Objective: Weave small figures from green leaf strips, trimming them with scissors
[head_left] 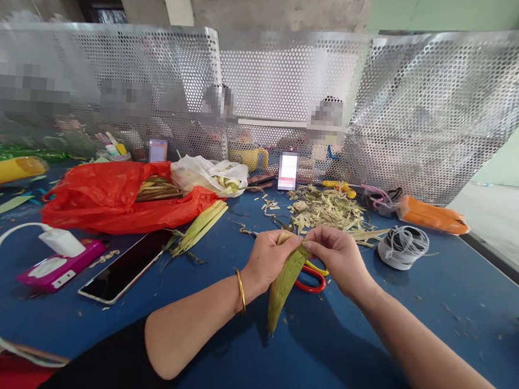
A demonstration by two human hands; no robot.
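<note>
Yellow-green and tapering, the husk hangs point down between the two hands over the blue surface, in front of the scissors. The left hand is clamped on its upper part, thumb along the top, probably to steady it; the right hand pinches the top edge with thumb and finger, a grip that seems suited to fine work there. Exactly what those fingertips grip is too small to tell. With its tip hanging free, the husk can likely be turned without dragging on anything. The scissors lie just behind, handles toward the person, presumably for easy reach. Beyond the hands, shreds are heaped, perhaps to leave the near part for working. At the right sits a ball of cord, near the right forearm. To the left, strips lie beside the red bag, whose open mouth shows more, maybe so they can be taken easily. The upright phone faces the person, apparently for viewing.
</note>
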